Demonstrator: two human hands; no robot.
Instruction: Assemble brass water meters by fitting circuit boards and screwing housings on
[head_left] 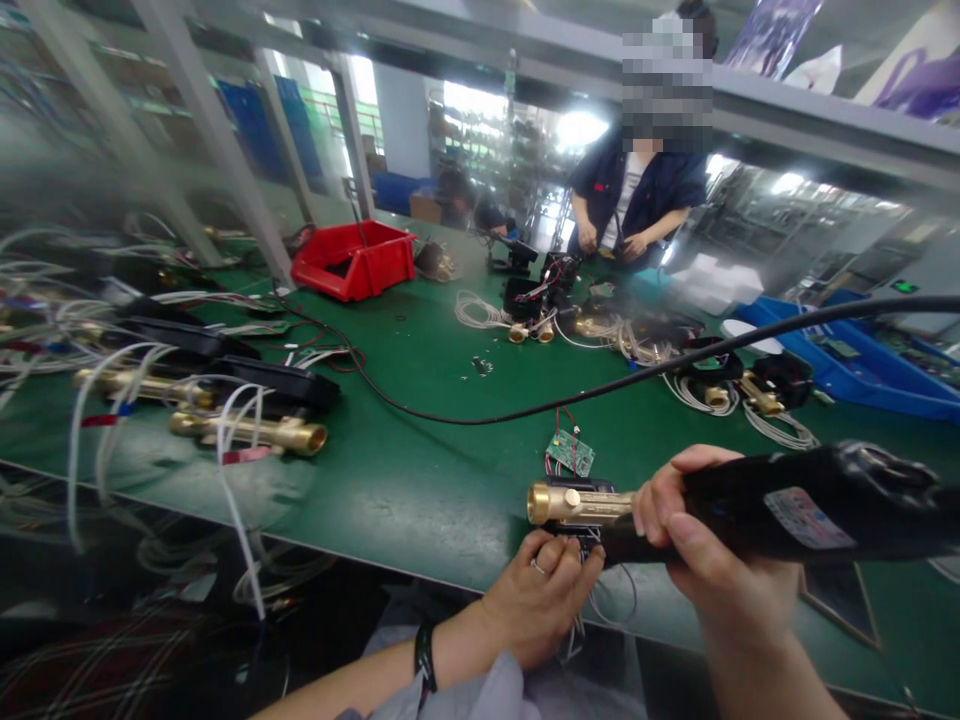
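My right hand (701, 530) is wrapped round a black electric screwdriver (810, 500), which lies nearly level with its nose pointing left. Just below a brass pipe body (585, 503), the nose meets a black plastic housing (566, 530); its very tip is hidden. My left hand (544, 590), with a ring and a dark wristband, has its fingers closed on that housing beside the screwdriver's nose. A green circuit board (570, 455) on red and black wires lies behind the brass body. Thin grey wires (619, 595) hang below, near the bench edge.
A black cable (480, 420) arcs across the green bench (420, 480). Brass pipe assemblies (251, 430) with white wires lie left. A red bin (352, 265) stands behind, a blue tray (862, 350) right. Across the bench, a person (641, 200) handles something unclear.
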